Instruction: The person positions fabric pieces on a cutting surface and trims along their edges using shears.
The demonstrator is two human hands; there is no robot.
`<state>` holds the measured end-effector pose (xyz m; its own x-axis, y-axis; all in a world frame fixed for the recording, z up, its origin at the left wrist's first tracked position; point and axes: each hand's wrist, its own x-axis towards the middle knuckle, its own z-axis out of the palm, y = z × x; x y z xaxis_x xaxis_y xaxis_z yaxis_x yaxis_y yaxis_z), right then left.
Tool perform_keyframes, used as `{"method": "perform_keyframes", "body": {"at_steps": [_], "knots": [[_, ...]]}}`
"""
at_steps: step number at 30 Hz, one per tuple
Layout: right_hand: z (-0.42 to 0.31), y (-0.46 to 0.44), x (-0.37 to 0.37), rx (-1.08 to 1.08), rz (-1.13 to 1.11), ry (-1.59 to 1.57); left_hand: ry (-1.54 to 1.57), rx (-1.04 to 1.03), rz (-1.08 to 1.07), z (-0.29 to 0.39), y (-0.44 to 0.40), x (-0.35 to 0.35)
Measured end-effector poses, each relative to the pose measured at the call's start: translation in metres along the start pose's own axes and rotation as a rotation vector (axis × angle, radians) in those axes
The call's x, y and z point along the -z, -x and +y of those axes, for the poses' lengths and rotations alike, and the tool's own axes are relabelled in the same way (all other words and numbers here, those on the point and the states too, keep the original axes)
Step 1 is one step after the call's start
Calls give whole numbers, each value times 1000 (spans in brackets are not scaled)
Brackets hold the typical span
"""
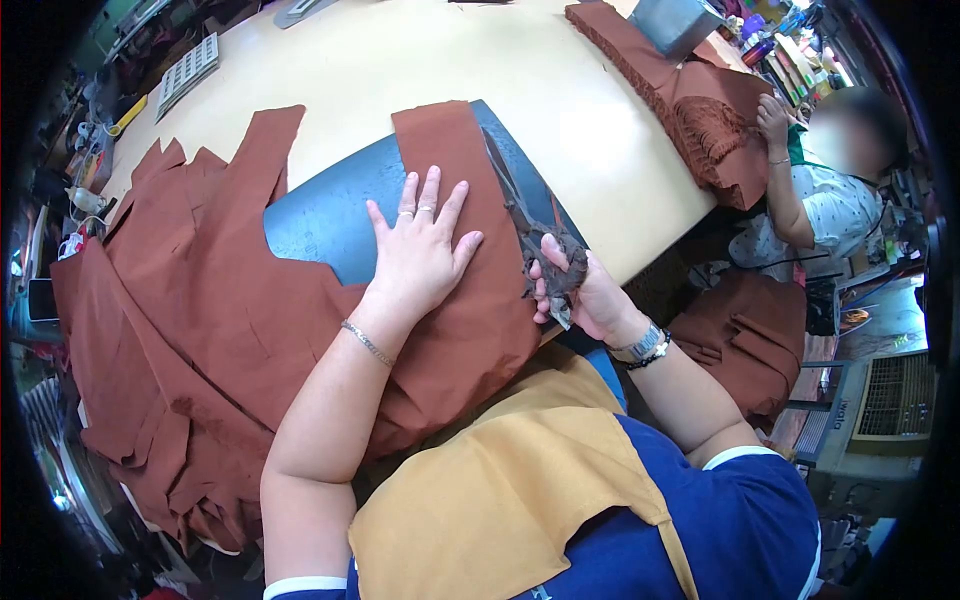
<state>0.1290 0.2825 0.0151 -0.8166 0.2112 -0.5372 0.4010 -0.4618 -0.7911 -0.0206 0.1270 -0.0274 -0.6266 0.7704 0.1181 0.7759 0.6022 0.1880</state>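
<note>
My left hand (420, 245) lies flat with its fingers spread, pressing on a strip of reddish-brown fabric (440, 135). My right hand (590, 290) is closed around the handles of a pair of scissors (555, 262); the handles look wrapped in dark rag. Their blades point away from me along the right edge of the fabric strip, and part of them is hard to make out. Under the strip is a dark blue-grey board (330, 220), showing on both sides of it. More of the same fabric spreads in a large heap (190, 320) to my left.
A pale table (350, 60) extends ahead. At the right, a co-worker (825, 190) handles more brown fabric (690, 110) beside a grey metal block (675, 25). Folded brown fabric (745, 340) lies below on the right. A calendar-like sheet (188, 75) rests at the far left.
</note>
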Motion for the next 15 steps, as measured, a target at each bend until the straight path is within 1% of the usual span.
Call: {"method": "perform_keyframes", "body": {"at_steps": [7,15], "knots": [[3,0,2,31,5,39,-14,6,-16,-1,-1,-2],[8,2,0,68,15,31,37,-7,23,-1,-1,-3]]}}
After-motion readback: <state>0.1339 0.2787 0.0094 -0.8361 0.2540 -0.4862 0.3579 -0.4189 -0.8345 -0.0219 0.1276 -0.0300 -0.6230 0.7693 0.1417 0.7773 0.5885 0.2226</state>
